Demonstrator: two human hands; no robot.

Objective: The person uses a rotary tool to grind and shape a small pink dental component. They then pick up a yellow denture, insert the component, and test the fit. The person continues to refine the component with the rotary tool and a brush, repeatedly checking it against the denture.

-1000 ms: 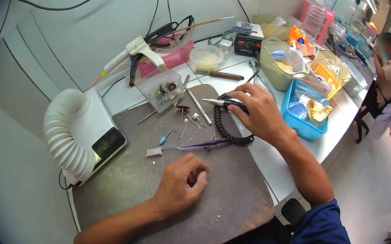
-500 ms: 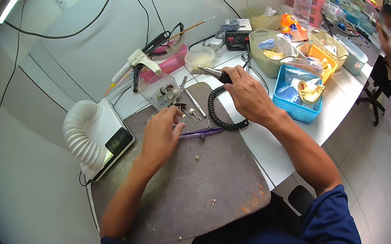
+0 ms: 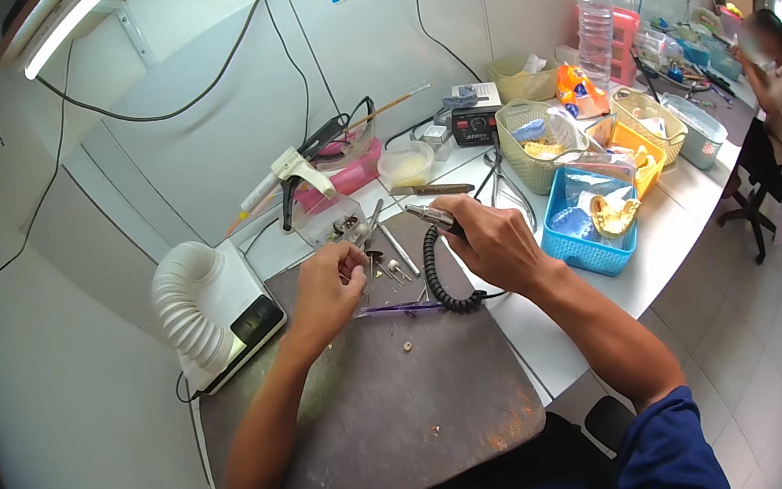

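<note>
Has brought the left hand (image 3: 324, 285) up from lower on the brown board (image 3: 384, 402) a second ago to the loose small bits (image 3: 395, 268) near the clear box (image 3: 312, 226), seemingly turning from rest to handling. Keeps the right hand (image 3: 497, 241) wrapped round the metal-tipped handpiece (image 3: 434, 217), held above the far end of the board and pointed leftward, near the coiled black cord (image 3: 432, 269). Holds the left fingers curled, with thumb close to forefinger; cannot tell of any bit pinched there.
</note>
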